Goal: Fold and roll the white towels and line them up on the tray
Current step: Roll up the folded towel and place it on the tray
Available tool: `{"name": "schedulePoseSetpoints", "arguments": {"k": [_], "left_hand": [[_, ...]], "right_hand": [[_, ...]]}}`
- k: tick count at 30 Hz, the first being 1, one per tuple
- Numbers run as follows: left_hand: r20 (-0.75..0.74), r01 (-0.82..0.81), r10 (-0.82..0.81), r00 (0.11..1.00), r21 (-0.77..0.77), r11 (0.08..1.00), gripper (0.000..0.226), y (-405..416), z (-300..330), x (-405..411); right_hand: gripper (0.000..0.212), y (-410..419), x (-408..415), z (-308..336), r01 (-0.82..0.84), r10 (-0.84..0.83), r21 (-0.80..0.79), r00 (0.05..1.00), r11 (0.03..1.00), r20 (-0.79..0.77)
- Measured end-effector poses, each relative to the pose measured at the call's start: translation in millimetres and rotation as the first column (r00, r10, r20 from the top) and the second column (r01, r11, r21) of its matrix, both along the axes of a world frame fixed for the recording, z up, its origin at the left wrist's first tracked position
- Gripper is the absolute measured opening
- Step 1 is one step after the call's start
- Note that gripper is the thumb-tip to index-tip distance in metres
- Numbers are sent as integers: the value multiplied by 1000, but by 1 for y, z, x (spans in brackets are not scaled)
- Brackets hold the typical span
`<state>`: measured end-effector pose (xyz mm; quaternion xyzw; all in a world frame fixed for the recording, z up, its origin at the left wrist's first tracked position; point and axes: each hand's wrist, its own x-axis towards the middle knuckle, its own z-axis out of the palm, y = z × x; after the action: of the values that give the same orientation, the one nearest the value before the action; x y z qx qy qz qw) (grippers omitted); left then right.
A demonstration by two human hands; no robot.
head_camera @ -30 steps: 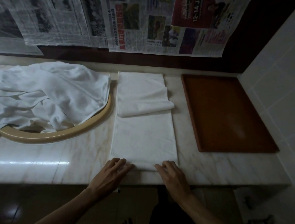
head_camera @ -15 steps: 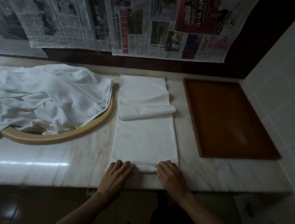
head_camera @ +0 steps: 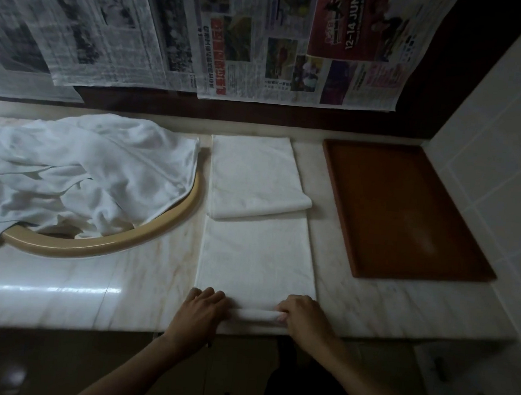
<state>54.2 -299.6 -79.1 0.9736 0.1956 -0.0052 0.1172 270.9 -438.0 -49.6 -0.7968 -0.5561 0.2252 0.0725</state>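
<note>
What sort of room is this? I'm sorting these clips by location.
Probably a bathroom, perhaps a hotel's. A marble counter holds a beige-rimmed basin heaped with white towels, the side wall is tiled, and newspaper covers the wall behind the counter.

Marble counter (head_camera: 56, 286), glossy, glare streak at 8 o'clock. Beige oval basin rim (head_camera: 142, 237) set in it at 9 o'clock. Newspaper sheets (head_camera: 266, 40) hung on dark wall, 12 o'clock. White tiled wall (head_camera: 502, 155) at 2 o'clock.
</note>
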Motion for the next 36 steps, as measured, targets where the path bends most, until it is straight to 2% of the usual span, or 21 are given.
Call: {"name": "schedulePoseSetpoints", "arguments": {"k": [2,4,6,9,11,13,15,17,19,20,22,24,29,32,36], "left_hand": [[-73,-44,47,996,46,998,22,0,15,10],[-141,-167,172,975,43,985,21,0,25,22],[-140,-274,280,950,64,960,26,1,29,32],[-52,-368,365,929,-43,929,18,-7,35,45],[-6,-342,343,939,-88,935,23,-17,33,44],[56,-299,307,950,-128,946,36,-24,21,36],[166,-265,281,945,-111,958,34,-30,13,25],[256,-209,228,940,-98,973,23,-37,10,18],[341,-108,112,933,-32,994,19,-40,5,11],[353,-55,49,934,7,998,22,-40,2,8],[352,-17,0,936,46,999,24,-35,-4,4],[346,-60,32,938,71,996,24,-28,-10,4],[347,-80,30,937,128,989,35,-28,-12,14],[315,-109,75,946,91,990,41,-28,-10,19],[235,-110,98,967,41,993,43,-23,-6,21]], "right_hand": [[14,12,4,9,78,-80,-59,996,995,-26],[20,23,6,16,152,-155,-119,988,981,-10],[25,30,4,22,195,-187,-157,980,968,63],[18,32,-7,14,212,-199,-68,967,975,159],[10,23,-21,3,227,-232,51,961,973,149],[18,7,-34,-11,178,-207,177,965,968,160],[25,-11,-44,-27,69,-140,312,967,948,213],[40,-22,-48,-38,15,-120,346,951,938,286],[56,-26,-48,-48,35,-130,343,957,939,259],[56,-26,-45,-53,39,-132,355,961,934,242],[43,-26,-38,-53,5,-107,379,963,925,248],[29,-25,-32,-50,-35,-79,393,960,919,270],[27,-18,-29,-48,-58,-55,384,960,922,276],[43,-13,-25,-41,-49,-37,369,974,928,223],[44,-6,-23,-28,-41,-33,353,979,935,202]]}}
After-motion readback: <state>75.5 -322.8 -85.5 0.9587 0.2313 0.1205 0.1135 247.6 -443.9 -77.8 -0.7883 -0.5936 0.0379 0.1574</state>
